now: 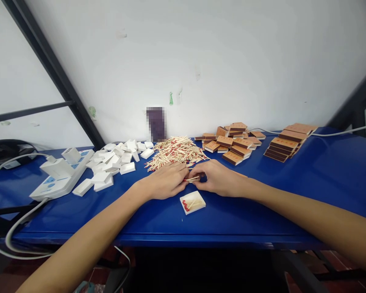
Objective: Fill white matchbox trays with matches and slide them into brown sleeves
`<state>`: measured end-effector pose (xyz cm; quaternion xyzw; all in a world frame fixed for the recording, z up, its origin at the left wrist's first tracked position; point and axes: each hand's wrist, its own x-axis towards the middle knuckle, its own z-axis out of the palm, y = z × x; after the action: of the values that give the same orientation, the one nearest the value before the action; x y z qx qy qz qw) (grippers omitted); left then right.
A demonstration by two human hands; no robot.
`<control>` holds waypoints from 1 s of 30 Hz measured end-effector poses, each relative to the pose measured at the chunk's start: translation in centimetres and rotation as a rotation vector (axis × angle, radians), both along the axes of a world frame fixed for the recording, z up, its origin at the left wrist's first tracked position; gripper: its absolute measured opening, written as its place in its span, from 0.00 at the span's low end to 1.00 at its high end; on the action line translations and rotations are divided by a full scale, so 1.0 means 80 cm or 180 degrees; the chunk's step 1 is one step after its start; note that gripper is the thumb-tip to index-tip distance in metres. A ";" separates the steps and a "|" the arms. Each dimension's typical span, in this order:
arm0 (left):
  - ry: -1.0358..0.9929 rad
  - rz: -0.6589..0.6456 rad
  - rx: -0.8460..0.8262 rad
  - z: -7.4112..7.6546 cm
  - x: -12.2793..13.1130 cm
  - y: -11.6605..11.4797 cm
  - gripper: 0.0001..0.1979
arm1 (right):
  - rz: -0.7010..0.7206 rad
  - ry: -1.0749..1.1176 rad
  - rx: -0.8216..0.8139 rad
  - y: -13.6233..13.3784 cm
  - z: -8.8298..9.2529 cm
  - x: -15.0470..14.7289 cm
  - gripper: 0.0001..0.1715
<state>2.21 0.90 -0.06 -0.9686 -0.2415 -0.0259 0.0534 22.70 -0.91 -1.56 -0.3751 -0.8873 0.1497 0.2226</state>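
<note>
A few red-tipped matches (193, 179) lie crosswise between my two hands, just in front of the big match pile (179, 150). My right hand (216, 178) pinches their pale ends between thumb and fingers. At the red heads, my left hand (166, 180) closes its thumb and fingertips; its bent fingers partly hide the grip. Just below the hands sits an open white matchbox tray (203, 200), partly filled with matches whose red heads point left.
White empty trays (116, 158) are heaped at left, beside a power strip (57, 187) with plugs and cables. Brown matchbox sleeves (232, 142) lie in a loose heap at right, with a neater row of sleeves (288, 142) farther right. A wall backs the blue table (262, 219).
</note>
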 end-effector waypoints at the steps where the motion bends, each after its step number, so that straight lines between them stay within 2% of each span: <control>1: -0.0007 0.0017 -0.0037 -0.001 0.000 0.000 0.07 | 0.0022 0.0011 -0.0010 0.001 -0.001 0.000 0.08; 5: -0.0063 0.0050 -0.0159 0.004 -0.004 -0.002 0.08 | 0.0045 0.0210 0.0040 0.003 -0.002 0.001 0.08; 8: -0.0253 0.0069 -0.0275 0.019 -0.009 -0.012 0.08 | 0.0100 0.0541 0.0060 -0.007 0.010 0.002 0.07; 11: -0.0365 0.0032 -0.0692 0.035 -0.012 -0.025 0.07 | 0.0238 0.0613 -0.0278 -0.024 0.028 0.003 0.07; 13: -0.0343 -0.0032 -0.1112 0.039 -0.011 -0.032 0.09 | 0.0436 0.0497 -0.0559 -0.033 0.035 0.004 0.08; 16: -0.0306 -0.0153 -0.1470 0.035 -0.008 -0.033 0.10 | 0.0587 0.0219 -0.0625 -0.036 0.034 0.006 0.07; 19: -0.0334 -0.0226 -0.1467 0.028 -0.007 -0.027 0.10 | 0.0726 0.0068 -0.0503 -0.033 0.028 0.007 0.07; 25: -0.0423 -0.0098 -0.1685 0.025 -0.009 -0.022 0.22 | 0.0907 -0.0159 -0.0150 -0.036 0.027 0.005 0.08; 30: -0.0458 -0.0114 -0.1718 0.022 -0.006 -0.021 0.21 | 0.1078 -0.0416 0.0023 -0.040 0.030 0.002 0.08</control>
<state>1.71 -0.77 1.72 -0.9475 -0.2257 -0.0302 -0.2243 22.87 -4.12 0.84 -0.2285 -0.9509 0.1572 0.1374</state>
